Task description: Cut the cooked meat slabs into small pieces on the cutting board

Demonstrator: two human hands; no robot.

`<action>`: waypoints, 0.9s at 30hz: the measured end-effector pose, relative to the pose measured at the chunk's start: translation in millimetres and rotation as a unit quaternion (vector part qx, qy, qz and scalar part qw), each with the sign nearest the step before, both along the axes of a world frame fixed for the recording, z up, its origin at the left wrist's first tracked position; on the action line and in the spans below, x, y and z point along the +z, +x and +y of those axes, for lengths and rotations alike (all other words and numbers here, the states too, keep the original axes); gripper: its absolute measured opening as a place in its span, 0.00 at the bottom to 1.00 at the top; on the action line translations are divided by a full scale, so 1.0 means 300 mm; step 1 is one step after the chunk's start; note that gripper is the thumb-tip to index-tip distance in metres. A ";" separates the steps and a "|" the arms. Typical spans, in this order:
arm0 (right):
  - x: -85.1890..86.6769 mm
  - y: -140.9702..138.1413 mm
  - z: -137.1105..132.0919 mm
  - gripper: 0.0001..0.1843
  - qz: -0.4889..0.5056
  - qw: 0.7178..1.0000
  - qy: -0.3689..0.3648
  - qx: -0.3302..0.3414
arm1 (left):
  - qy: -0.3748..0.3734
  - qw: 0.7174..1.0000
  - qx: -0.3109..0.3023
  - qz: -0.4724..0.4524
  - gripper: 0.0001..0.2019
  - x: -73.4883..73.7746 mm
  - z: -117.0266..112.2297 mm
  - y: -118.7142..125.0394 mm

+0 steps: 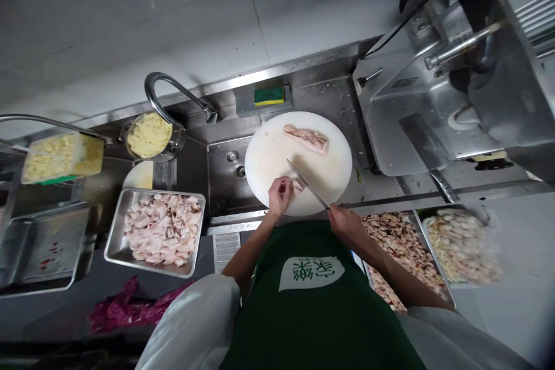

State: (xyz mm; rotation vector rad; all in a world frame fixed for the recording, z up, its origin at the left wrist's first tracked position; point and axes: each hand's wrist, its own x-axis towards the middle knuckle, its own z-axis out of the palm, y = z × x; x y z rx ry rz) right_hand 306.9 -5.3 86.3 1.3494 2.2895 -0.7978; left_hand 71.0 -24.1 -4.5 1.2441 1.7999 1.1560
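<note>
A round white cutting board lies partly over the sink. My right hand is closed round the handle of a knife, whose blade points up and left across the board. Beside the blade, on the near part of the board, is a small piece of raw meat. My left hand has its fingers curled at the left end of that piece, touching it; whether they pinch it is hard to make out. Farther back on the board rests a longer strip of pale meat.
Left of the sink stands a metal tray of sliced meat. A curved faucet and a bowl of pale yellow slices are behind it. A cleaver lies at right; a tray of chopped meat is near my right arm.
</note>
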 end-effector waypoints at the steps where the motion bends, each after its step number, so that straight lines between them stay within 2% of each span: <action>1: 0.000 -0.012 0.003 0.15 -0.005 1.000 -0.004 0.008 | 0.041 0.998 -0.035 0.029 0.14 -0.009 -0.008 -0.007; 5: -0.002 -0.067 0.027 0.16 -0.037 0.999 -0.030 0.022 | 0.143 0.963 -0.189 0.126 0.12 -0.051 0.005 -0.048; 10: -0.020 -0.129 0.054 0.16 -0.051 0.998 -0.041 0.026 | 0.155 0.929 -0.287 0.174 0.11 -0.096 0.057 -0.085; 15: -0.020 -0.144 0.060 0.15 -0.056 0.998 -0.035 0.025 | 0.149 0.926 -0.295 0.183 0.12 -0.120 0.065 -0.093; 23: 0.092 -0.148 -0.046 0.15 -0.081 0.995 -0.062 -0.003 | 0.136 0.919 -0.306 0.207 0.13 -0.137 0.069 -0.097; 27: 0.112 -0.148 -0.064 0.15 -0.078 0.993 -0.082 -0.015 | 0.136 0.924 -0.300 0.194 0.12 -0.131 0.070 -0.097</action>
